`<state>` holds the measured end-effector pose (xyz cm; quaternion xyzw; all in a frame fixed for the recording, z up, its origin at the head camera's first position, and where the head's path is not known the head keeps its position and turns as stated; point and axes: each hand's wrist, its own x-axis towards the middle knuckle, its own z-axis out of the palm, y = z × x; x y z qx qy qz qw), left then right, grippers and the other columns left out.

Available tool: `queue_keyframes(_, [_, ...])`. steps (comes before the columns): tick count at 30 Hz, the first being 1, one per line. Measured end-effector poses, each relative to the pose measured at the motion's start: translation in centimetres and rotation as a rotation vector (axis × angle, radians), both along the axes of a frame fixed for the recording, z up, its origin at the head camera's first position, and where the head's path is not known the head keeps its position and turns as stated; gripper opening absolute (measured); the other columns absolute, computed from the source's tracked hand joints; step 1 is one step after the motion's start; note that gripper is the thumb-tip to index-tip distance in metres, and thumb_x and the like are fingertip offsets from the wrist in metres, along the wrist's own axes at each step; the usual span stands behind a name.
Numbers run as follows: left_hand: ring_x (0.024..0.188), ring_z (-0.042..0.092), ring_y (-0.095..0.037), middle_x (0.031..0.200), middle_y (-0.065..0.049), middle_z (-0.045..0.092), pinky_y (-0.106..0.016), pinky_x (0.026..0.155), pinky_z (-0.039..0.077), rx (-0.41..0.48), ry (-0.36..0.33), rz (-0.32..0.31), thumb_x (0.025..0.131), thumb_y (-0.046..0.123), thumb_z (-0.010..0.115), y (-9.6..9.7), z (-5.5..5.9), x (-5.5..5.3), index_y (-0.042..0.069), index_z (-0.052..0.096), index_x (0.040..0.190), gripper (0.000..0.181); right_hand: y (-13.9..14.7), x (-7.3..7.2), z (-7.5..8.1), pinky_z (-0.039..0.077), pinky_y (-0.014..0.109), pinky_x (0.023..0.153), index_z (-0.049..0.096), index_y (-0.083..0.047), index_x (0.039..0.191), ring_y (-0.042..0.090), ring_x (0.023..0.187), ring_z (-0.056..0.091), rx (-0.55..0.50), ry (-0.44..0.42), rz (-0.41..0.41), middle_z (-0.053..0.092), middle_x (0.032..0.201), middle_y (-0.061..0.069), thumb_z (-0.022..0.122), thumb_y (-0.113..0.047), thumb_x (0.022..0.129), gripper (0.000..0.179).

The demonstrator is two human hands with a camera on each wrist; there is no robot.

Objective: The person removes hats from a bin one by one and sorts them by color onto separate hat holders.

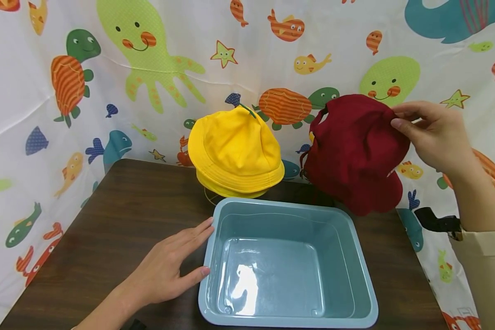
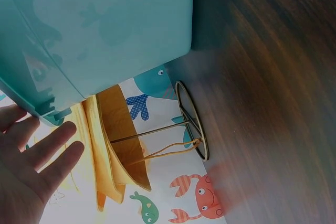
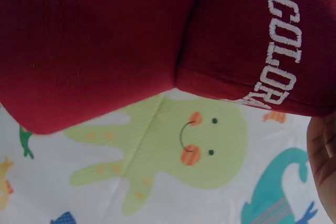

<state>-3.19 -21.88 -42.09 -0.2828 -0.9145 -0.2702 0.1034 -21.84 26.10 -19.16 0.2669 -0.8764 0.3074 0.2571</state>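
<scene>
My right hand [image 1: 439, 133] pinches the crown of a dark red baseball cap [image 1: 354, 151] between thumb and fingers, at the back right. The cap hangs with its brim down and its back strap to the left. White stitched letters [image 3: 283, 51] show on its front in the right wrist view. My left hand [image 1: 169, 261] rests its fairly straight fingers on the left rim of a light blue plastic tub [image 1: 280, 270], which has nothing in it. Behind the tub, a yellow bucket hat [image 1: 239, 151] with a small green stem sits on a wire stand [image 2: 149, 131].
The dark wooden table [image 1: 119, 220] carries the tub and the stand. A white curtain [image 1: 169, 18] printed with sea animals hangs behind and beside the table. A black strap piece [image 1: 435, 220] sticks out from the right wrist.
</scene>
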Motion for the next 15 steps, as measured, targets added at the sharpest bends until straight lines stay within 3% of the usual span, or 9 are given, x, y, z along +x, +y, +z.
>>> queue_keyframes(15, [0.142, 0.053, -0.022, 0.169, 0.005, 0.034, -0.054, 0.102, 0.054, -0.009, -0.015, 0.006, 0.095, 0.043, 0.073, 0.0, 0.1, 0.1, 0.02, 0.04, 0.163, 0.079, 0.9, -2.4, -1.9, 0.046, 0.006, 0.075, 0.076, 0.0, 0.119, 0.001, 0.086, 0.058, -0.001, -0.11, -0.063, 0.063, 0.092, -0.023, 0.07, -0.002, 0.098, 0.021])
